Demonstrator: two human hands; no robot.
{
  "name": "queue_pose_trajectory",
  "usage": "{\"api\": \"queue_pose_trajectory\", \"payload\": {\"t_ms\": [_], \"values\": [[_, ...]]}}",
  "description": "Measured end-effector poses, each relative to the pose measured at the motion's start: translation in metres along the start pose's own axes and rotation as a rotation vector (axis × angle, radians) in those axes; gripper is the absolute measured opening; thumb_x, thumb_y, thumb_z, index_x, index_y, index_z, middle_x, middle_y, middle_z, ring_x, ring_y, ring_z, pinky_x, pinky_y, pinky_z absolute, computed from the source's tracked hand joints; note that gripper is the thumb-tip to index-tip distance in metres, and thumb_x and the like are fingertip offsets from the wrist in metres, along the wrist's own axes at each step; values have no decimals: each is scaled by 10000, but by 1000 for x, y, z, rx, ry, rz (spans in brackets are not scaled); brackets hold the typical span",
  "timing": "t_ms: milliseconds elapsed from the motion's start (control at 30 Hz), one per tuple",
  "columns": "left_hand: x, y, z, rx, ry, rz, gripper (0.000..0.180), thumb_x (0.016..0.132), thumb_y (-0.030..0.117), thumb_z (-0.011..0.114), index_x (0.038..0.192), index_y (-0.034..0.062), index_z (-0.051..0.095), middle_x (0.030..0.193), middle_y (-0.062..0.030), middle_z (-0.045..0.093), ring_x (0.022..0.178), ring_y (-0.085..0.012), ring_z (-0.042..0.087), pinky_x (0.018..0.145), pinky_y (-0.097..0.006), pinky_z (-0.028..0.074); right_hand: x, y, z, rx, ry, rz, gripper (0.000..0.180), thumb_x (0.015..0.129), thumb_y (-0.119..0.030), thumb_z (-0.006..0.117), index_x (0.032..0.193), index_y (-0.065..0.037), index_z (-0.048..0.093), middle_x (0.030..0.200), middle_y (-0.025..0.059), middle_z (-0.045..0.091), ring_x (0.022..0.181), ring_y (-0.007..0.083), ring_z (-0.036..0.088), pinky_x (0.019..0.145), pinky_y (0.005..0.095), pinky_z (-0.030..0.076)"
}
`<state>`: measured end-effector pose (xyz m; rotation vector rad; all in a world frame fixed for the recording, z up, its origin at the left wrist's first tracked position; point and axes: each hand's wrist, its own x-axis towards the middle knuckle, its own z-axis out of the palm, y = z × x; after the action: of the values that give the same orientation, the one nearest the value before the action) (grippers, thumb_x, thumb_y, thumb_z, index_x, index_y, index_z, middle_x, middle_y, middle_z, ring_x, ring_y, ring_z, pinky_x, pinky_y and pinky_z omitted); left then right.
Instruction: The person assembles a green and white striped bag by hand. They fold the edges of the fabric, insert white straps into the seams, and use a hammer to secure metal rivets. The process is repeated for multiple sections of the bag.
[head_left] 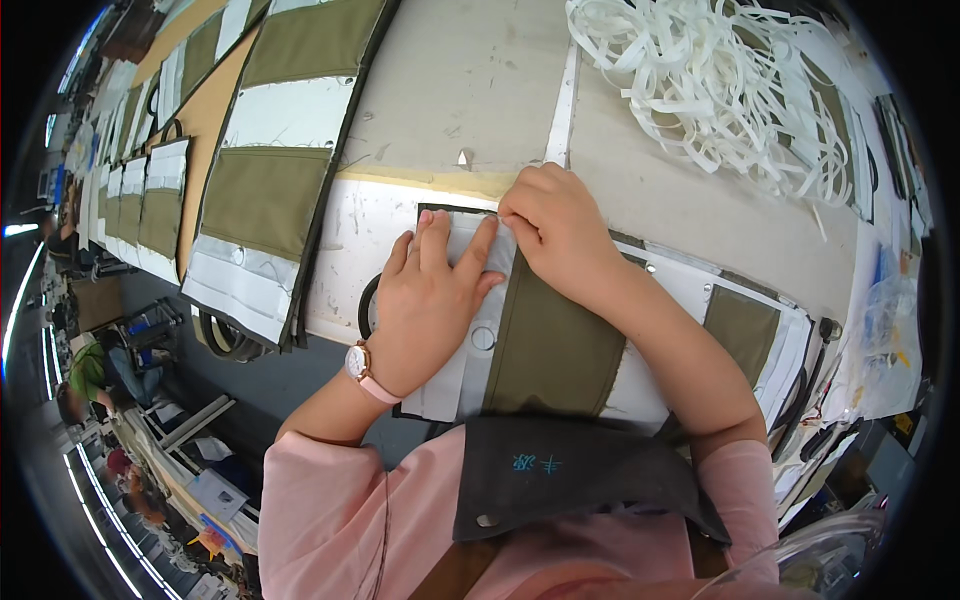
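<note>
Fabric panel (545, 345) of olive and white lies flat on the desk (460, 90), the left hand (430, 300) pressing it open-palmed while the right hand (560, 235) pinches its top edge, white strips (720, 90) piled well apart.

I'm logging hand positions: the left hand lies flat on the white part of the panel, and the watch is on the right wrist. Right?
Not quite. The head view shows the watch on the left wrist. The left hand does lie flat on the white part of the panel.
</note>
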<state>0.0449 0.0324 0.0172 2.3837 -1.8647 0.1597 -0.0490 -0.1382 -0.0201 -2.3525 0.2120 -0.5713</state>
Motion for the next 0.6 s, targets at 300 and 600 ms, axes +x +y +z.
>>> {"api": "queue_pose_trajectory", "payload": {"t_ms": [300, 600], "values": [[5, 0, 0, 20, -2, -38, 498, 852, 266, 753, 1284, 51, 633, 1114, -167, 607, 1036, -326, 657, 993, -430, 498, -17, -12, -8, -470, -87, -361, 66, 708, -98, 681, 756, -57, 663, 851, 58, 569, 873, 213, 547, 734, 331, 453], [0, 18, 9, -111, 33, -25, 525, 878, 247, 720, 1340, 49, 569, 1229, -157, 591, 1181, -329, 582, 1090, -526, 391, -18, -4, -23, -164, -3, 106, 107, 818, -79, 665, 905, -25, 633, 894, 108, 627, 881, 283, 592, 796, 410, 433]]}}
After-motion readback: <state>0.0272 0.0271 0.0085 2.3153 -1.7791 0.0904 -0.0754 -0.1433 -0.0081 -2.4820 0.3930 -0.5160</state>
